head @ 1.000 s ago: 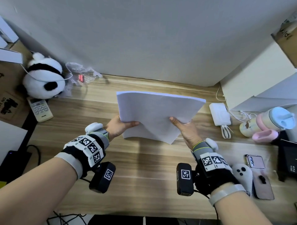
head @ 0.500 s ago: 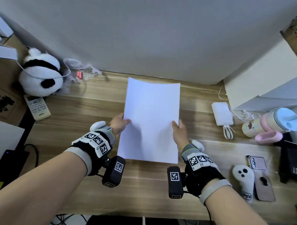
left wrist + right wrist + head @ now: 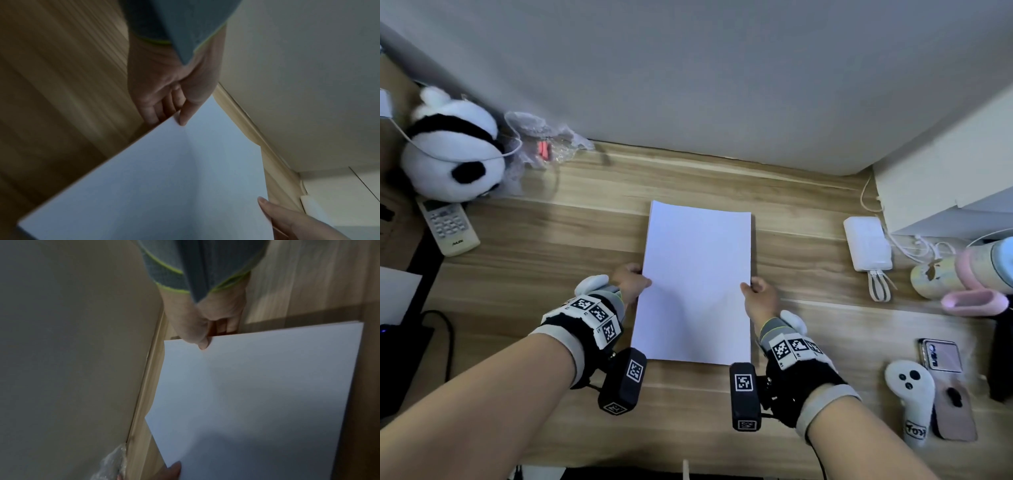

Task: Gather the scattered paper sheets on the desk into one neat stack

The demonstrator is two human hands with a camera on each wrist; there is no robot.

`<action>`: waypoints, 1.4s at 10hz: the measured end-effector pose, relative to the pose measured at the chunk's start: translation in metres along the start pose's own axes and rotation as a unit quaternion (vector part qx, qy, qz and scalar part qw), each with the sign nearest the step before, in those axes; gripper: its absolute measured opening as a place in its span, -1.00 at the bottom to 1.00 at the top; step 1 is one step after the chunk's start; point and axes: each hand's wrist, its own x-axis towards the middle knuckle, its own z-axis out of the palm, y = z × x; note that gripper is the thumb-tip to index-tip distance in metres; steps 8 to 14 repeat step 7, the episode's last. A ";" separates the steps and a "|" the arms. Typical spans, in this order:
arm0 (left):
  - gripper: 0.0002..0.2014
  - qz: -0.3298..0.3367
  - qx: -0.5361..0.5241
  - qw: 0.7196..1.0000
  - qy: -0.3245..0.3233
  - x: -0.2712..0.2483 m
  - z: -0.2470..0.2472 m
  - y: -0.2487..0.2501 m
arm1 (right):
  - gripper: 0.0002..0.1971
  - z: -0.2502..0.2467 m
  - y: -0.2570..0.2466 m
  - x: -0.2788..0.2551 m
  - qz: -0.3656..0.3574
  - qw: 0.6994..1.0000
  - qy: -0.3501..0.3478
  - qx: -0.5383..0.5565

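A stack of white paper sheets [image 3: 697, 281] sits lengthwise over the middle of the wooden desk [image 3: 517, 274], edges lined up. My left hand [image 3: 631, 282] pinches its left long edge, thumb on top and fingers underneath. My right hand [image 3: 758, 294] pinches the right long edge the same way. The left wrist view shows the left hand [image 3: 174, 100] on the paper stack [image 3: 164, 186], with the right hand's thumb at the far edge. In the right wrist view the right hand [image 3: 205, 334] grips the paper stack [image 3: 257, 394]. I cannot tell whether the stack touches the desk.
At the back left are a panda plush [image 3: 453, 150], a remote control [image 3: 448, 226] and crumpled plastic wrap [image 3: 541, 144]. On the right are a white power bank [image 3: 868, 243], cups [image 3: 983, 270], a white controller [image 3: 911, 390], two phones [image 3: 941, 354] and a white box [image 3: 945, 178].
The stack has turned from crosswise to lengthwise and come down toward the desk. Both hands now grip its long sides, lower and nearer to me.
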 end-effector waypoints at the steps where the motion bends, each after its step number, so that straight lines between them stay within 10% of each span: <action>1: -0.55 0.035 0.007 0.998 0.045 0.001 0.000 0.005 | -0.72 -0.001 -0.008 -0.003 0.003 1.000 0.022 0.019; 5: -0.84 0.064 -0.003 0.998 0.019 0.005 0.004 0.014 | -0.71 0.002 -0.022 -0.004 -0.020 0.999 -0.020 0.017; 14: -0.77 0.080 -0.034 0.995 0.053 0.001 0.008 0.011 | -0.66 -0.015 -0.034 -0.010 -0.008 1.000 -0.016 0.006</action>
